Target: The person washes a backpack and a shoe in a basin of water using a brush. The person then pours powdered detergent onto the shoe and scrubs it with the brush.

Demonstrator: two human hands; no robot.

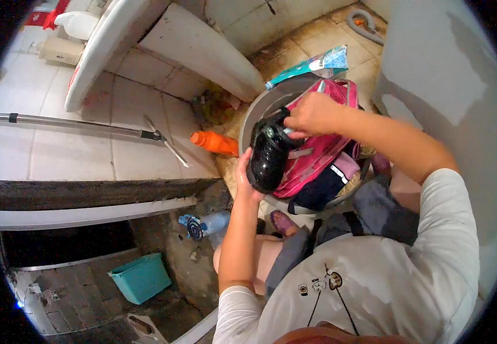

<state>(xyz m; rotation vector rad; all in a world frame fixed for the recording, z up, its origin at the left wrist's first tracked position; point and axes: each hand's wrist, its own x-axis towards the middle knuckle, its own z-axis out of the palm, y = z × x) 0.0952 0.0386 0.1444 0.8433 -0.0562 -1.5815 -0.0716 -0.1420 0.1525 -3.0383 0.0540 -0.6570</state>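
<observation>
A wet, shiny black shoe (267,166) is tilted over the grey basin (248,117), its rounded toe towards me. My left hand (246,179) holds it from below at the toe end, with the fingers partly hidden behind it. At the shoe's opening, my right hand (311,117) is closed round a slim pale thing, perhaps a brush; its ends show above and below the fist. Under both hands, a pink bag (311,163) lies in the basin, with dark blue cloth (319,186) beside it.
An orange bottle (214,142) lies left of the basin, and a teal-and-white packet (311,67) lies behind it. A blue-capped clear bottle (208,225) and a teal bin (140,279) stand lower left. A metal pole (82,123) lies along the tiles. A grey hose (364,26) is on the floor.
</observation>
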